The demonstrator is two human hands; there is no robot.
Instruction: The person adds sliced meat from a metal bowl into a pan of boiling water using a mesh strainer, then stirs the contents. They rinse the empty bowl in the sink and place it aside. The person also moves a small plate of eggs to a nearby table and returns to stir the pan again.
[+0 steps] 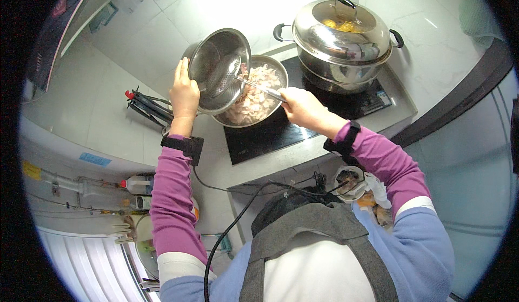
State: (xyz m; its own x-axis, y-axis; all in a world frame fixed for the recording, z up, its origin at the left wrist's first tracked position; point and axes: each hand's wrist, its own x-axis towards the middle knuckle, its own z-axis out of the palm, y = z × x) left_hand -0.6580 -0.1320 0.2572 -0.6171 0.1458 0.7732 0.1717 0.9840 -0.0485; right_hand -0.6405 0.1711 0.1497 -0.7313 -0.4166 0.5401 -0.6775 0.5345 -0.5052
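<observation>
My left hand (185, 91) grips the rim of a shiny metal bowl (202, 56), which is tipped toward a round metal pan (285, 73). Pale chopped pieces, likely meat (255, 103), cover much of the pan's bottom. In my right hand (302, 107) is the grey handle of a long metal cooking utensil (263, 88), its shaft reaching into the bowl's mouth. A perforated oval surface (227, 75) shows inside the bowl; I cannot tell whether it belongs to the utensil or the bowl. A few reddish pieces sit by the bowl's lower lip.
A lidded steamer pot (340, 58) with yellow food under its glass stands at the right of the black cooktop (259, 144). Black-handled tools (150, 107) lie left of the pan. Cables (243, 208) hang before my apron; below are a bin (349, 198) and bottles (138, 184).
</observation>
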